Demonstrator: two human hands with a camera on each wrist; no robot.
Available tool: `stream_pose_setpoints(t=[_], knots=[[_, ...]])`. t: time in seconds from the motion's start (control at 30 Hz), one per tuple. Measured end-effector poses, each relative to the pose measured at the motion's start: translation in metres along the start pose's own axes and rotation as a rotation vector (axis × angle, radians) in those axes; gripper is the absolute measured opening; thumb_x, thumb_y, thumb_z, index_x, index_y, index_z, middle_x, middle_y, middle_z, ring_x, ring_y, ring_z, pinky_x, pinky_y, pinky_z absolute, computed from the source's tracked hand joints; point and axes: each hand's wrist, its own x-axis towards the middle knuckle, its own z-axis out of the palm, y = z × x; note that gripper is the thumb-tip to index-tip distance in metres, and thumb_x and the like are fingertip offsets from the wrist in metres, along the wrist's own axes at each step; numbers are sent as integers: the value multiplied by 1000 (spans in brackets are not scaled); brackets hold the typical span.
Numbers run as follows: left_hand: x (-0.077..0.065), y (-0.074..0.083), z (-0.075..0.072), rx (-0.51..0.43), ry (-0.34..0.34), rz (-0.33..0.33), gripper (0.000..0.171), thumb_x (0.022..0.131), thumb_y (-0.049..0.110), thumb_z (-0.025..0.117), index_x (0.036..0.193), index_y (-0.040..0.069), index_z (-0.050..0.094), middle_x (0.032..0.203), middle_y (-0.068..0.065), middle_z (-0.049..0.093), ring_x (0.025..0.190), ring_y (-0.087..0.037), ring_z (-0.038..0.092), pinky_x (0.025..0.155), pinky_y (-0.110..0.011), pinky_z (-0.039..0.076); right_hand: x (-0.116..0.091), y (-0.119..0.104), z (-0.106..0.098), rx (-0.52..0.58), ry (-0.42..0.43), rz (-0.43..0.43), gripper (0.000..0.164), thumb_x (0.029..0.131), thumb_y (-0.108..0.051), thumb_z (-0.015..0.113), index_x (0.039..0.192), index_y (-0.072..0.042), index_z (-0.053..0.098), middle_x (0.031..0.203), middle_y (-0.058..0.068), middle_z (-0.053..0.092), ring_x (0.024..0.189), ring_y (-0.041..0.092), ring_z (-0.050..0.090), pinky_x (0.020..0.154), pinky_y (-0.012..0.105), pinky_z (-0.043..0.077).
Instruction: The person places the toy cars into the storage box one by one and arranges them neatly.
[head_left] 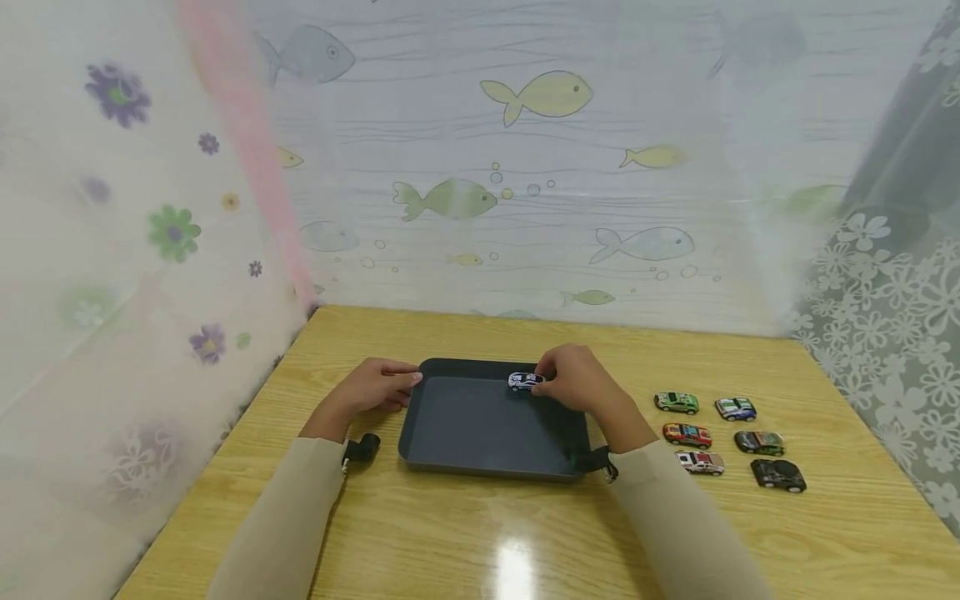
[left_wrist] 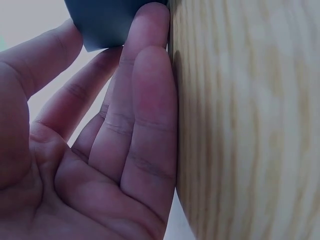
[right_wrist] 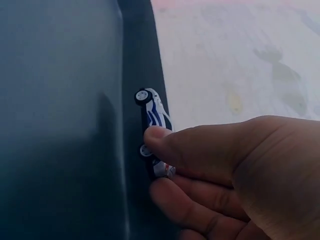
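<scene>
A white toy car with dark blue markings (head_left: pixel 524 381) is over the far part of the dark grey baking tray (head_left: pixel 487 429). My right hand (head_left: pixel 576 379) pinches this car between thumb and fingers, as the right wrist view shows close up, with the wheels facing the tray. At the tray's left far corner, my left hand (head_left: pixel 375 386) holds the edge. Its thumb (left_wrist: pixel 55 52) lies at the rim while the other fingers reach the outer wall low down, beside the wooden table (left_wrist: pixel 240 120).
To the right of the tray several toy cars stand in two rough columns, among them a green one (head_left: pixel 677 402), a red one (head_left: pixel 687 435) and a black one (head_left: pixel 778 475). A fish-print curtain (head_left: pixel 525 208) hangs behind the table.
</scene>
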Motion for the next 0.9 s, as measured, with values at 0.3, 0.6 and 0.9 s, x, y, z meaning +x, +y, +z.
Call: stream_pose_setpoints(t=[0.3,0.6,0.9], knots=[[-2,3,-1,-8,2,-4,58,103,41,65,150,8,56,134,-19,67,101,-21,73,88,-40,63,14,-16,18,-16,-37,6,20,86,-22,87,103,-12,82,98,0,78,89,19,70,81,40,60],[-1,2,0,-5,-7,-1,59,103,42,65,151,7,55,135,-19,67,102,-21,73,88,-40,63,24,-33,29,-21,-76,16,20,85,-24,88,102,-14,83,95,-2,78,84,16,69,76,36,60],[-1,4,0,-8,0,-15,56,104,39,65,150,7,56,132,-18,68,99,-21,74,88,-40,63,35,-39,43,6,-58,31,20,84,-26,89,101,-16,84,95,-4,78,88,16,69,79,37,60]])
